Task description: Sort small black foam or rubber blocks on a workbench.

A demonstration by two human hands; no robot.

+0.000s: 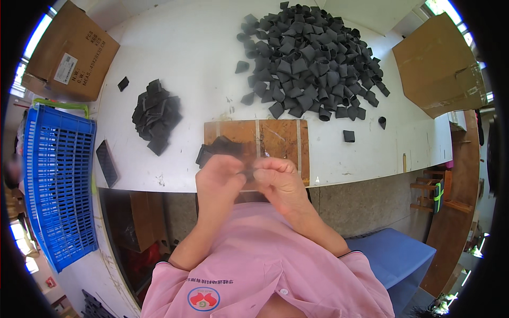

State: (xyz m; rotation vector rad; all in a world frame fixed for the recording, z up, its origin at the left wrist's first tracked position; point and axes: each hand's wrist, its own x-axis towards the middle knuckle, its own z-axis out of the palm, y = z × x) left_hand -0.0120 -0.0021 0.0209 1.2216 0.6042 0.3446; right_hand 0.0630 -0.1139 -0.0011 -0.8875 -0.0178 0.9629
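Observation:
My left hand [218,175] and my right hand [280,183] face each other over the near edge of a wooden board [283,132]. The fingers of both are curled into a pinch, thumbs toward each other. Between the fingertips is a blurred patch, and what they hold, if anything, cannot be made out. Several black fabric pieces [225,146] lie on the board's left part, just beyond my left hand and partly hidden by it. Pale strips cross the board from far to near.
A large heap of black fabric loops [307,58] covers the table's far middle. A smaller pile of flat black pieces [156,114] and a phone [106,163] lie left. Cardboard boxes [79,53] stand at both far corners; a blue basket [61,180] is left, a blue stool [395,252] lower right.

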